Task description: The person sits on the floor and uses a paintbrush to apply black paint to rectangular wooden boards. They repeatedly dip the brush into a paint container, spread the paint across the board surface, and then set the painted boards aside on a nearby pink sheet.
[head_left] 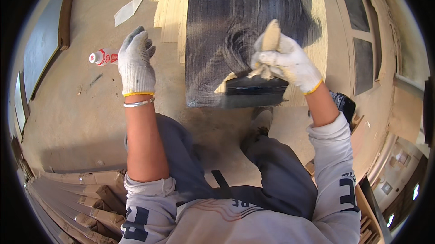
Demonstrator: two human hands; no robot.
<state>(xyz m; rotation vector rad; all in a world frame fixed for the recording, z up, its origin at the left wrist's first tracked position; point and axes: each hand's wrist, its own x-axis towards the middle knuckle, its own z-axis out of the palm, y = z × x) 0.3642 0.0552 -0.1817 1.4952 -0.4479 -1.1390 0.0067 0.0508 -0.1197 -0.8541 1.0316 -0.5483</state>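
Observation:
My right hand [290, 62], in a white knit glove with a yellow cuff, is wrapped round the pale wooden handle of a wide brush [271, 36]. The brush's broad black end lies at the near edge of a pale board [320, 69]. Dark, streaky, swirled coating [213, 26] covers most of that board, leaving bare pale wood on its right side. My left hand [137, 62], gloved the same way, hangs left of the board with its fingers loosely stretched and nothing in them. Beyond its wrist side, a white-and-red plastic bottle [105, 57] lies on the floor.
Thin pale sheets [170, 15] jut out left of the board. A whitish strip [132, 6] lies farther left. Grey-faced panels [44, 40] lean at far left, and dark-panelled pieces [362, 58] lie at right. Long brown cardboard-wrapped packs [97, 198] stand at lower left.

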